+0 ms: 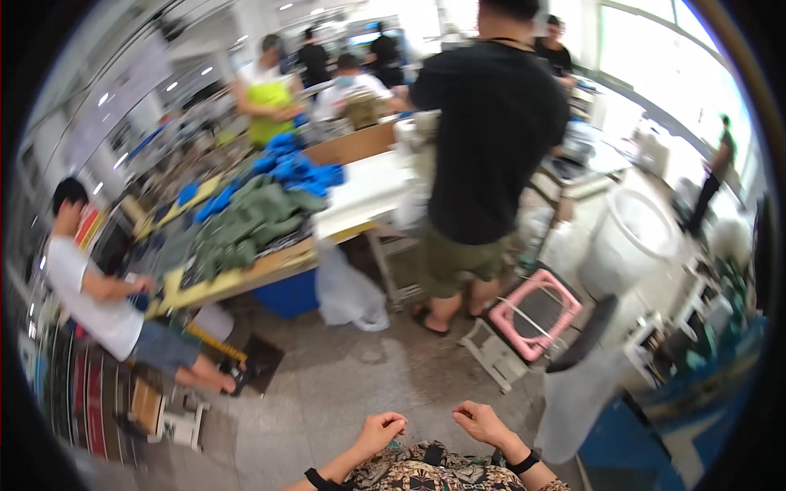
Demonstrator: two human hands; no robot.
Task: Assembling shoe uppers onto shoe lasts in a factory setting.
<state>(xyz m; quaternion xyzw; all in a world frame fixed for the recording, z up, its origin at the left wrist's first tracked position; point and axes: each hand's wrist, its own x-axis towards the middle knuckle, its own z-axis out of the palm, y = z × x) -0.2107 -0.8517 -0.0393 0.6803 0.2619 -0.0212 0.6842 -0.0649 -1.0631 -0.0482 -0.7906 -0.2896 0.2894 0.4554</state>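
Observation:
My left hand and my right hand hover low in the view above a patterned garment at the bottom edge. Both hands have their fingers curled loosely and nothing shows in either of them. They are a short gap apart, over the grey concrete floor. A dark band sits on each wrist.
A person in a black shirt stands ahead at a worktable piled with green and blue cloth. A seated person in a white shirt is on the left. A pink-framed stool and a white bin stand to the right.

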